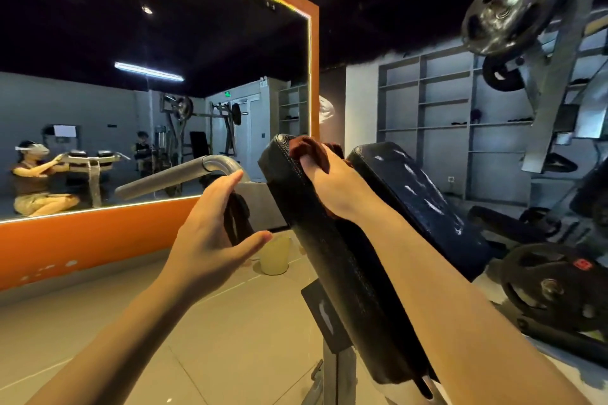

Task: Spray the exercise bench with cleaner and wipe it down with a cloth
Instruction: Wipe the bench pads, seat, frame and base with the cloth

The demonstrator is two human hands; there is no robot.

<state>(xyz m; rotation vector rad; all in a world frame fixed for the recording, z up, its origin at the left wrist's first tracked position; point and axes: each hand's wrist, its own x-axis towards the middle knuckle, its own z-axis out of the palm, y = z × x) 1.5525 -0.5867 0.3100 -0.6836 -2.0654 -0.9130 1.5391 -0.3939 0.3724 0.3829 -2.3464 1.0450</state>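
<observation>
Dim gym surroundings filled the view: a black ceiling, grey open shelving [444, 102] on the far wall, tan floor tiles, and a large wall mirror [148, 92] in a glowing orange frame at left. Chinese characters ran along the top of that frame, but they were too blurred to read with confidence. The mirror showed the person crouched at the machine wearing a head camera, with another figure standing further back.

Two long black padded sections of the exercise bench [329, 256] slanted away from the viewer. The right hand [329, 184] pressed a dark reddish-brown cloth [307, 149] against the top end of the nearer pad, fingers curled over it and gripping it, apparently wiping the upper edge. The farther pad [421, 194] carried pale wet streaks, probably sprayed cleaner not yet wiped off.

The left hand [214, 233] hovered beside the nearer pad with thumb and fingers spread and nearly straight, holding nothing. It was near a dark strap or bracket [237, 220] under a grey metal handlebar [184, 174], perhaps poised to steady the frame. No spray bottle was visible.

A pale yellow bucket [274, 256] stood on the floor beyond the pad. Black weight plates [513, 6] hung on the rack at right, and more lay lower down; one bore a small red label, unreadable.
</observation>
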